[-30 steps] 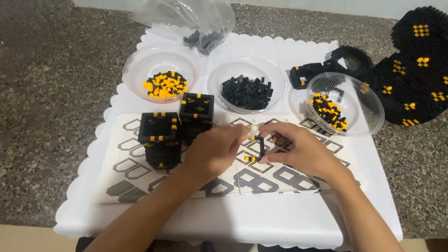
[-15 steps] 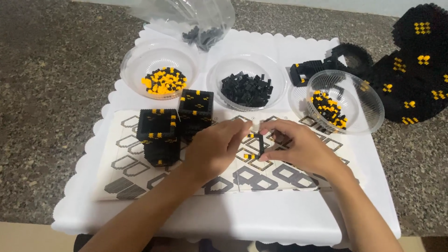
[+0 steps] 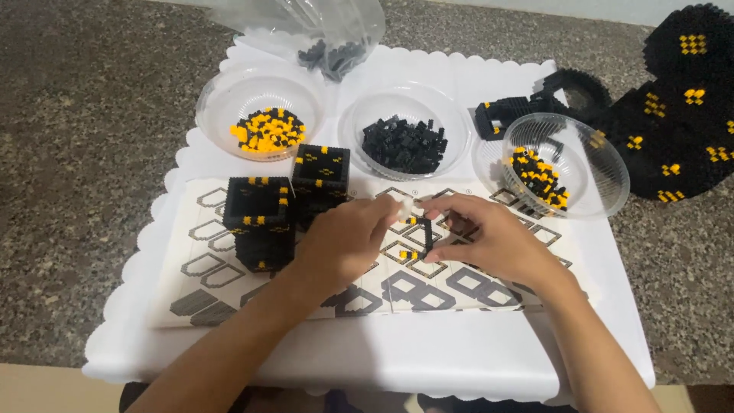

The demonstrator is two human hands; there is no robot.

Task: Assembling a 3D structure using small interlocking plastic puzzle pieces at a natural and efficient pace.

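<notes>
Both hands, left hand (image 3: 348,241) and right hand (image 3: 489,241), pinch a small black-and-yellow brick piece (image 3: 419,237) over the instruction sheet (image 3: 229,306), at 6 o'clock from three clear bowls (image 3: 222,99); two black cube blocks (image 3: 260,218) stand at 9 o'clock.

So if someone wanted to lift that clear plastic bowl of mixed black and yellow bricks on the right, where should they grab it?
Probably by the rim of the clear plastic bowl, from its right side: it tilts, leaning on another bowl, and that edge stands free.
</notes>
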